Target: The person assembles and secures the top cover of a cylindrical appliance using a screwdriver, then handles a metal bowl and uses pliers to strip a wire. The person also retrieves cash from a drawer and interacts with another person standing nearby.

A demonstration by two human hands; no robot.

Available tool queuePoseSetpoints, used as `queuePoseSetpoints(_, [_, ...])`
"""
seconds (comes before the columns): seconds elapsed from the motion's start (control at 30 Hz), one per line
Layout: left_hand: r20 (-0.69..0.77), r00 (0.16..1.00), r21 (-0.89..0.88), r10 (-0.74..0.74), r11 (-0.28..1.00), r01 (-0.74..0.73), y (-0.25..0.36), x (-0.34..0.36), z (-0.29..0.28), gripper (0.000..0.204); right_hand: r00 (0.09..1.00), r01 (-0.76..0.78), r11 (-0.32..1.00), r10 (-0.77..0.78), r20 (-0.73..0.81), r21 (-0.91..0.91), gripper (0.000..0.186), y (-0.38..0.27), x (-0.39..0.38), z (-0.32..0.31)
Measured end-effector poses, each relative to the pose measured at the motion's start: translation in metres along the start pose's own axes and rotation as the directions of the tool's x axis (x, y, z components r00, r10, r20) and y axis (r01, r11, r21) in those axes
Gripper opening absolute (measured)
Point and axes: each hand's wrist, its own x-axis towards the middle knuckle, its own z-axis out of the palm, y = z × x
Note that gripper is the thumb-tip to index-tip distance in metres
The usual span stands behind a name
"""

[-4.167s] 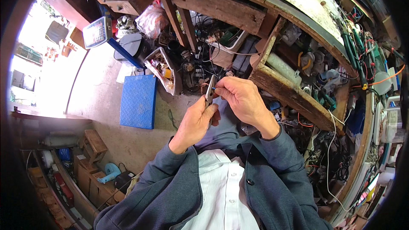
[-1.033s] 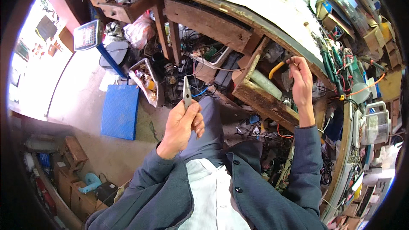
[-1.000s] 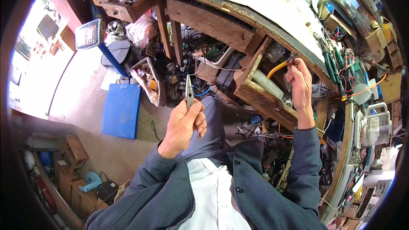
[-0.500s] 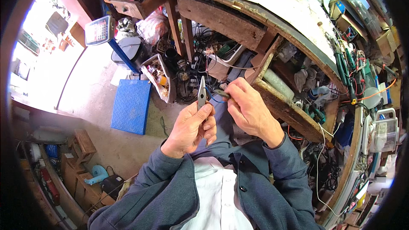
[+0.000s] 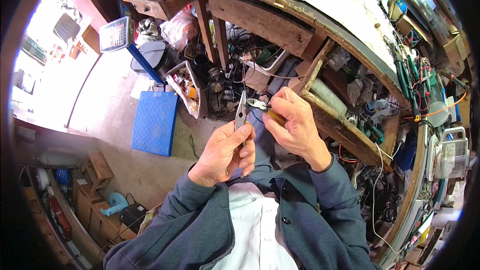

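My left hand (image 5: 220, 155) is closed round a pair of long-nose pliers (image 5: 241, 114), whose tapered jaws point away from me and look closed. To its right, my right hand (image 5: 294, 127) grips a second pair of pliers (image 5: 258, 104) with short silvery jaws and a yellow handle. Those jaws reach left to beside the long-nose jaws; whether the tools touch I cannot tell. A thin blue wire (image 5: 253, 115) curves between the two tools. Its ends are hard to make out. My palms and fingers hide most of the handles.
A blue platform scale (image 5: 154, 123) stands on the floor at left. Beyond my hands is a box of odds and ends (image 5: 192, 92) near tangled cables. A wooden workbench (image 5: 260, 17) spans the far side, with a cluttered open drawer (image 5: 345, 135) at right. Hand tools (image 5: 407, 90) hang farther right.
My right hand has turned slightly, and the silvery jaws and yellow handle of its pliers now show clearly. The left hand and the long-nose pliers have barely moved.
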Motion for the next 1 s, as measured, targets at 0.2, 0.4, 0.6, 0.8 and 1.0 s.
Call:
queuePoseSetpoints(0.2, [0.011,0.999,-0.003,-0.038,0.999,0.038,0.004,-0.002,0.003,0.030,0.988,0.127,0.992,-0.126,0.085,-0.005,0.019,0.004,0.003,-0.002])
queuePoseSetpoints(0.4, [0.027,0.998,0.003,-0.055,0.999,0.055,0.004,-0.005,0.000,0.031,0.980,0.181,0.976,-0.169,0.107,-0.119,0.015,-0.004,0.005,-0.002])
queuePoseSetpoints(0.6, [0.028,0.998,-0.003,-0.054,0.999,0.054,0.004,-0.006,0.002,0.030,0.980,0.198,0.930,-0.191,0.054,-0.309,0.015,-0.012,0.004,0.005])
queuePoseSetpoints(0.8, [0.105,0.993,-0.083,-0.056,0.994,0.065,0.005,-0.008,0.001,0.027,0.996,0.062,0.991,-0.069,-0.060,-0.119,0.019,-0.009,-0.002,0.021])
queuePoseSetpoints(1.0, [0.147,0.989,-0.137,0.004,0.990,0.017,0.005,-0.006,0.004,0.030,0.942,-0.330,0.856,0.327,0.079,0.397,0.033,-0.013,-0.001,0.032])
